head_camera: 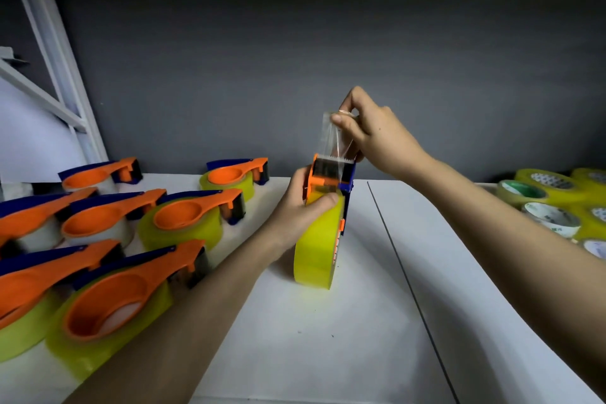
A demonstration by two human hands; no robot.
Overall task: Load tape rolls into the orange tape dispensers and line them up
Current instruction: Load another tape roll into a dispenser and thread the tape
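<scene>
Tape dispenser [329, 179] in work stands on edge near the middle of the white worktop [328, 338], toward the back edge, loaded with a yellow tape roll [316, 249] whose lower rim touches the surface. Left hand [303, 203] grips it from the left side, fingers curled round the orange body, thumb on the roll's face. Right hand [377, 134] is above the cutter end, thumb and fingers pinching the free end of a clear tape strip [334, 138], which runs from the cutter up to that pinch.

Left half of worktop: loaded dispensers lying flat in rough rows, orange handles up, blue parts behind. Nearest one [124, 298] at the front left corner holds a yellow roll; another yellow-roll unit [193, 216] sits behind it, and one more [237, 177] near the back edge. Some of the others hold pale or clear rolls.

Right edge: spare tape rolls [554, 203] lying flat, yellow and clear, white cores showing.

A dark seam [403, 272] runs front to back across the worktop, right of the upright dispenser. Grey wall [295, 59] behind; white frame [49, 52] at far left.
</scene>
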